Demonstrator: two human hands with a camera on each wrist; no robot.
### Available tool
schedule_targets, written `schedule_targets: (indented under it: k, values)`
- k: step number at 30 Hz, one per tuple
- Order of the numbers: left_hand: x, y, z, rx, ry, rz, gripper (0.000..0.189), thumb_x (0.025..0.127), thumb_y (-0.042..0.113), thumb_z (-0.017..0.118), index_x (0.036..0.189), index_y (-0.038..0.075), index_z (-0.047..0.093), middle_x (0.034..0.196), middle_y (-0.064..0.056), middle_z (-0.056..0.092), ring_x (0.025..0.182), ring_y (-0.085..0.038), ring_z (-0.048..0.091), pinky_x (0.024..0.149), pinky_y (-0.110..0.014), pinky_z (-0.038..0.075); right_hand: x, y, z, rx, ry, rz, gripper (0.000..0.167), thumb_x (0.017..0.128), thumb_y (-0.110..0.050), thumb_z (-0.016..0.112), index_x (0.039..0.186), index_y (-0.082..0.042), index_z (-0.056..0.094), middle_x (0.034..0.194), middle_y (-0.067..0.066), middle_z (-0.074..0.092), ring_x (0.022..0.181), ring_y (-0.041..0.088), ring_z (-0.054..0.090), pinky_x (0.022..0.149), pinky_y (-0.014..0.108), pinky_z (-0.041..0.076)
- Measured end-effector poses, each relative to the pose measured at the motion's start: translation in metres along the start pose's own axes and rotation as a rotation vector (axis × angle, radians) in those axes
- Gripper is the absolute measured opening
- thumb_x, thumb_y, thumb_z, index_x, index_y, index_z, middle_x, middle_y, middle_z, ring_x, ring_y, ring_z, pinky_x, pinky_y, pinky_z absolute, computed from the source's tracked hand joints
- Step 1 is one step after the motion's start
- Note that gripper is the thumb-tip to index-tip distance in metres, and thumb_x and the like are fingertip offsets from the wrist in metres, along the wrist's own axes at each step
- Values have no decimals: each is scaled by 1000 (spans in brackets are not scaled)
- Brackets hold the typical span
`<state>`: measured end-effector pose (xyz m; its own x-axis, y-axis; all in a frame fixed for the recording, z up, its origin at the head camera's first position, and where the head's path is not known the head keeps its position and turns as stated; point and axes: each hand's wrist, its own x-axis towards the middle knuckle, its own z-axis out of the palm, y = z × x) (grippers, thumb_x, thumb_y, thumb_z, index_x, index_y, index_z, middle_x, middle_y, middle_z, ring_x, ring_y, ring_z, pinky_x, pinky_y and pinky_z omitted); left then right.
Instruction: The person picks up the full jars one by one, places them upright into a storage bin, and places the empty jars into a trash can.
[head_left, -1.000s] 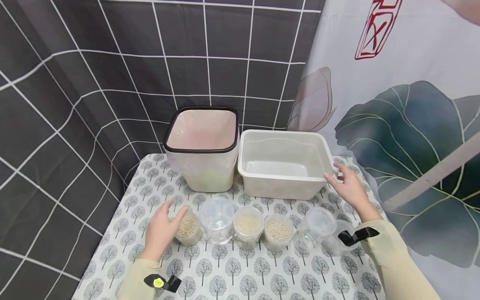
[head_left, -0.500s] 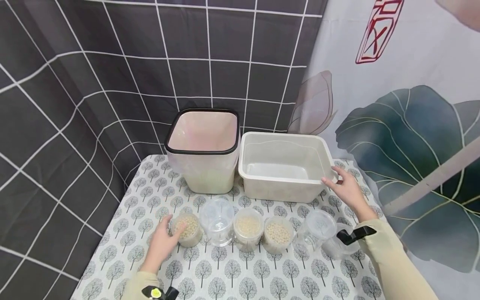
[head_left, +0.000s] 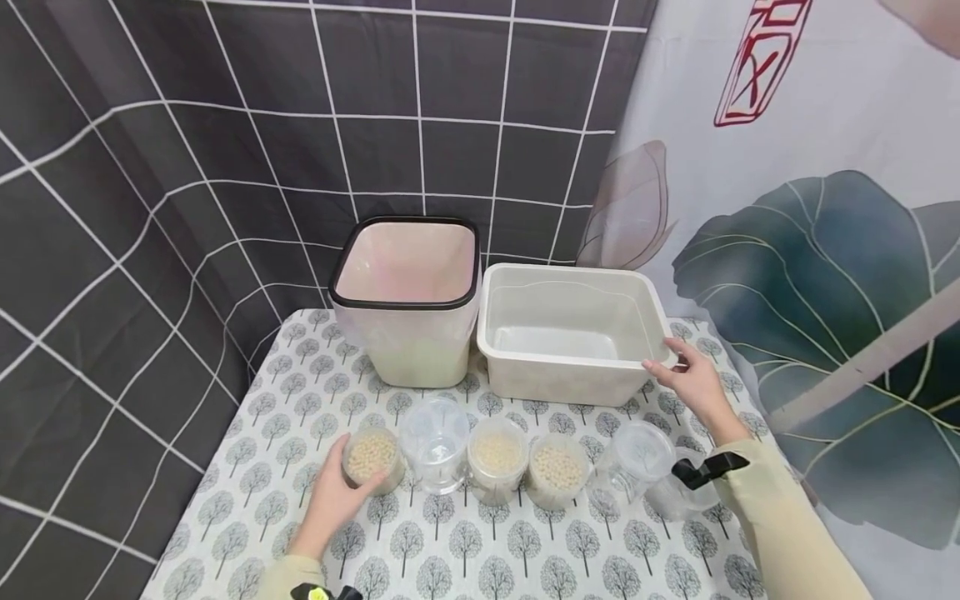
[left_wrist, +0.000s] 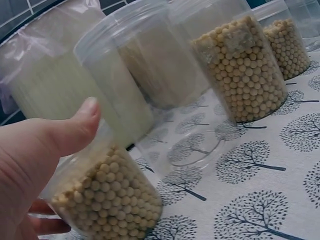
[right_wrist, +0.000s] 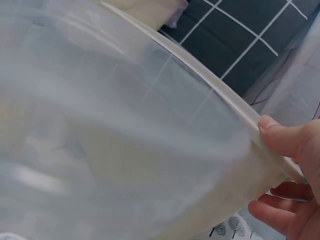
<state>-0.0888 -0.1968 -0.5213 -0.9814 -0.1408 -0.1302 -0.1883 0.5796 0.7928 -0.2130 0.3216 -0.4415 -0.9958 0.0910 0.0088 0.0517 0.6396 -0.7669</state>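
Note:
My left hand (head_left: 335, 493) grips the leftmost clear plastic jar (head_left: 373, 461), which is partly filled with round pale-yellow beans. In the left wrist view, the thumb (left_wrist: 82, 126) lies near the top of this jar (left_wrist: 112, 197), with fingers partly hidden behind it. My right hand (head_left: 696, 385) holds the near right corner of the rectangular white plastic bin (head_left: 562, 379). In the right wrist view the thumb (right_wrist: 280, 137) presses on the bin's rim (right_wrist: 220, 92), with the other fingers curled below it. Nothing lies inside the bin.
Right of the held jar stand an empty clear jar (head_left: 435, 446), two jars of beans (head_left: 497, 458) (head_left: 557, 469) and two more empty jars (head_left: 637, 458) (head_left: 684, 487). A black-rimmed, pale pink-lined trash can (head_left: 420, 346) stands beside the bin on the tree-print tablecloth (head_left: 420, 542).
My left hand has moved right and closed round the leftmost jar, which it stood apart from earlier. My right hand has come onto the bin's rim and stays there.

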Motion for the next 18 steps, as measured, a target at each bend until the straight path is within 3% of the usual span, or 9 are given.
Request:
schedule_targets:
  k: [3, 10, 18]
  values:
    - [1, -2, 4, -23, -6, -3, 110, 69, 43, 79, 147, 3, 12, 147, -27, 21, 131, -46, 24, 104, -62, 20, 0, 0, 0, 43, -3, 24, 81, 86, -45, 63, 146, -5, 26, 134, 34, 35, 107, 40, 51, 82, 47, 48]
    - [4, -8, 11, -45, 41, -3, 117, 62, 40, 84, 146, 3, 12, 144, -29, 24, 129, -47, 26, 103, -63, 21, -3, 1, 4, 103, 5, 57, 80, 85, -43, 64, 146, -10, 26, 125, 26, 45, 106, 29, 49, 68, 17, 47]
    - [8, -10, 18, -96, 76, -20, 114, 59, 35, 87, 144, 6, 16, 140, -28, 30, 127, -45, 31, 99, -65, 25, -2, 0, 7, 154, 22, 73, 78, 86, -40, 65, 146, -10, 26, 129, 26, 42, 95, 12, 50, 67, 14, 47]
